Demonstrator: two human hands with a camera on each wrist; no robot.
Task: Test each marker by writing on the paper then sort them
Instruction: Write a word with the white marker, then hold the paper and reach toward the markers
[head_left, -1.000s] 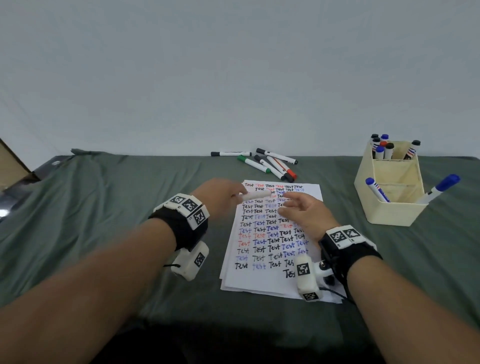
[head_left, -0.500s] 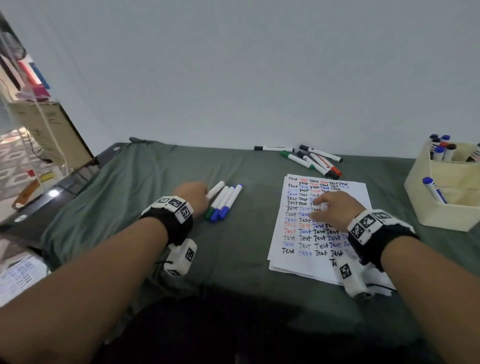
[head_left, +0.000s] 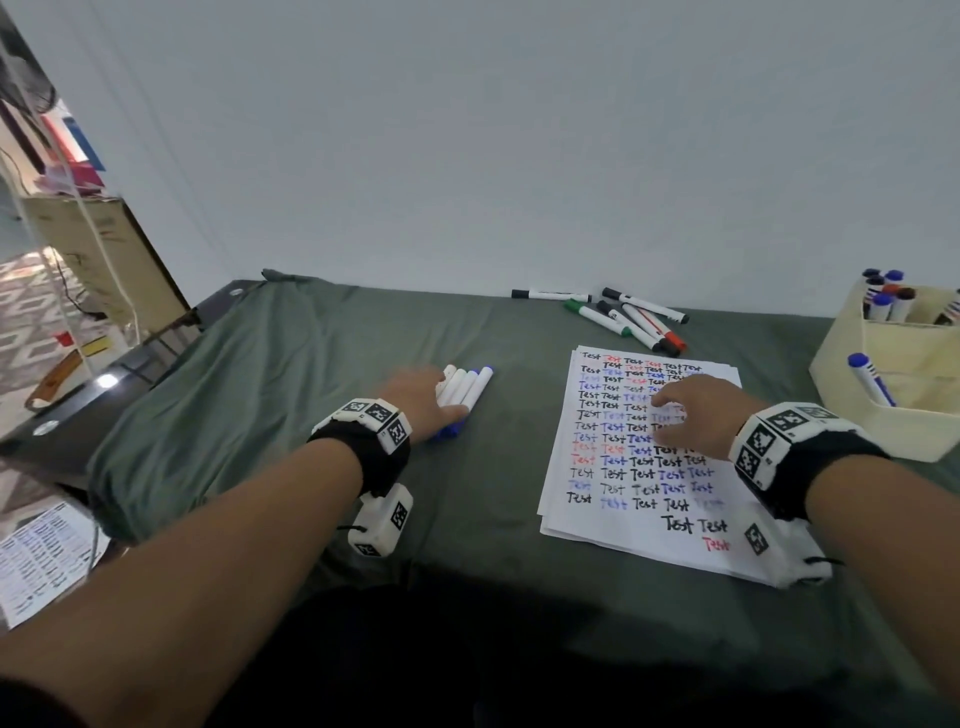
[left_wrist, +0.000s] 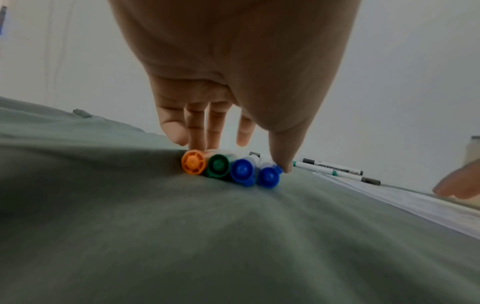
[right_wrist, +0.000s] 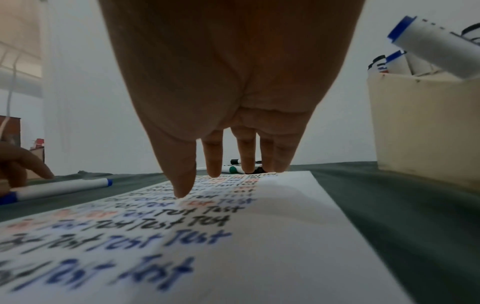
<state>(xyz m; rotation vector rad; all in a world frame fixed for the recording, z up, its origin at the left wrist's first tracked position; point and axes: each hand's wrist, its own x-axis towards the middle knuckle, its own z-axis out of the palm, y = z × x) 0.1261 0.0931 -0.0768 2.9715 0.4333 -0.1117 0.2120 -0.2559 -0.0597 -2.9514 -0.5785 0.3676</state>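
Four capped markers (head_left: 464, 388) lie side by side on the green cloth, left of the paper. The left wrist view shows their caps: orange (left_wrist: 193, 168), green (left_wrist: 218, 168) and two blue (left_wrist: 268, 178). My left hand (head_left: 422, 399) lies over them with straight fingers (left_wrist: 197, 131), and the thumb touches the rightmost blue one. My right hand (head_left: 688, 410) presses spread fingertips (right_wrist: 182, 185) flat on the paper (head_left: 621, 470), which is covered in rows of "Test" in black, blue and red. Neither hand grips anything.
Several loose markers (head_left: 626, 317) lie in a heap behind the paper. A cream organizer (head_left: 878, 421) with markers standing in it is at the right edge. A dark desk edge and a cardboard box are off the table's left side.
My left hand carried a marker from above the paper to the left and laid it beside the row. It now rests on that row. The right hand stayed on the paper.
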